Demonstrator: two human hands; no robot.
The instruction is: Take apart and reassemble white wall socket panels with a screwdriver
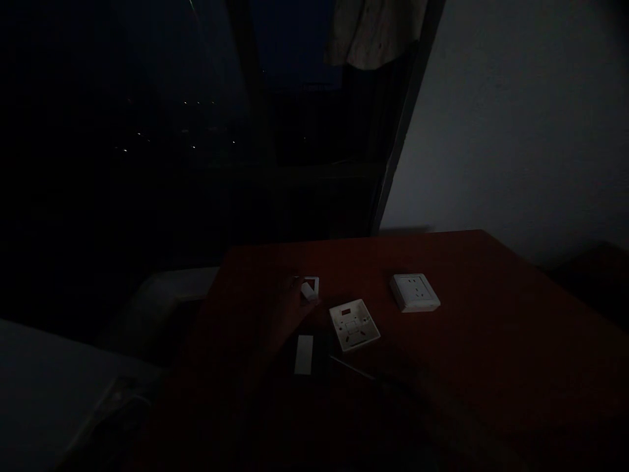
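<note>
The picture is very dark. My left hand (287, 308) is closed at the far left of the table, its fingertips on a small white plastic piece (308, 292). Just behind this piece shows part of a white square frame (316, 282); whether the fingers also touch it I cannot make out. A thin metal screwdriver (352, 368) points left from my right hand (407, 383), which is closed on its dark handle and almost lost in shadow. Between the hands lies an open white wall-socket back box (354, 325), its hollow side up. The screwdriver tip is close to its front corner.
A white mounted socket (417, 292) rests farther right on the reddish-brown table (472, 314). Near the front lies a dark flat item with a white strip (303, 354). Behind the table are a dark window and a curtain (376, 33); a pale wall (511, 131) stands right.
</note>
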